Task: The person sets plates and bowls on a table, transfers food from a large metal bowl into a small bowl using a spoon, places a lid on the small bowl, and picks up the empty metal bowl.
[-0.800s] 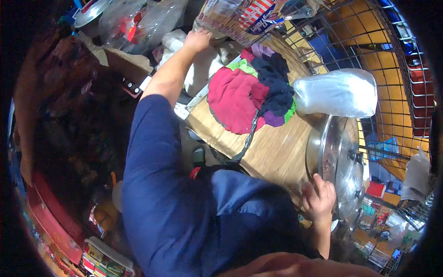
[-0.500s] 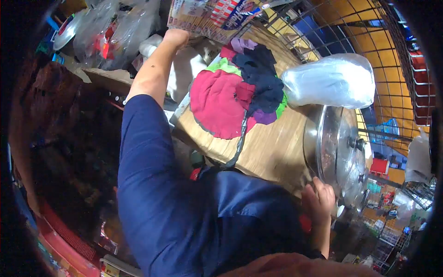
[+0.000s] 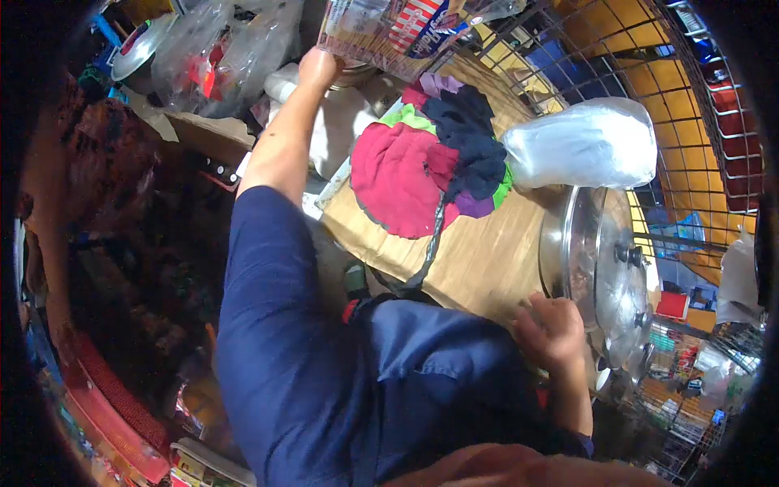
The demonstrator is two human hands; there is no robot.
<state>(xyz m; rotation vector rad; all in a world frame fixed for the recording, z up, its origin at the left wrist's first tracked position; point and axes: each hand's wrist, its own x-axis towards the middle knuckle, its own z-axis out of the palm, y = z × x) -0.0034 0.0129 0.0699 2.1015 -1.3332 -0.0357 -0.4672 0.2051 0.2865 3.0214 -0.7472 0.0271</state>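
My left hand (image 3: pixel 319 68) reaches to the top of the view, against the lower left edge of a printed package (image 3: pixel 381 36) with red and white stripes. Its fingers are mostly hidden, so its grip does not show. Loosely curled and smeared by motion, my right hand (image 3: pixel 553 331) is over the near right edge of the wooden table (image 3: pixel 479 260), close to a glass-lidded pot (image 3: pixel 578 252). No object shows clearly in it. A flat pile of pink, black, green and purple cloth pieces (image 3: pixel 398 178) lies on the table, apart from both hands.
A clear plastic bag of pale contents (image 3: pixel 580 144) lies at the table's right side. Behind it rises a black wire rack (image 3: pixel 673 138). Plastic bags with something red (image 3: pixel 215 69) sit at the upper left. A dark strap (image 3: pixel 430 247) hangs over the near edge.
The view has shifted slightly, so most things appear farther right. My right hand has turned and lifted a little, its fingers blurred. My left hand stays by the package.
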